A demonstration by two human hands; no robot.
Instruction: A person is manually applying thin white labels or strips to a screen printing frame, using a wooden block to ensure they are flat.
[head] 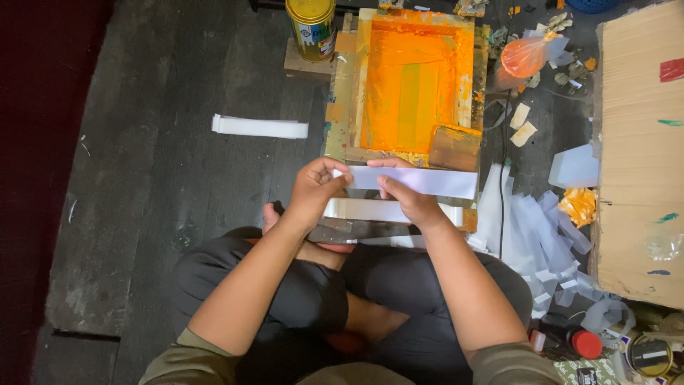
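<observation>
A single head-worn camera looks steeply down from close above. It faces forward over the crossed legs (342, 285) to the dark floor (157, 178).

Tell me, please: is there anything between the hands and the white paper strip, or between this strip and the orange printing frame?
Nothing visible. The left hand and right hand both hold the white paper strip directly. It hangs at the near edge of the orange printing frame, with only the frame's border beneath.

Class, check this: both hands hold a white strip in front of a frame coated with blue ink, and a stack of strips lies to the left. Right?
Not quite. In the head view the frame is coated with orange ink, not blue. Both hands, left and right, hold the white strip; the stack of strips lies left.
</observation>
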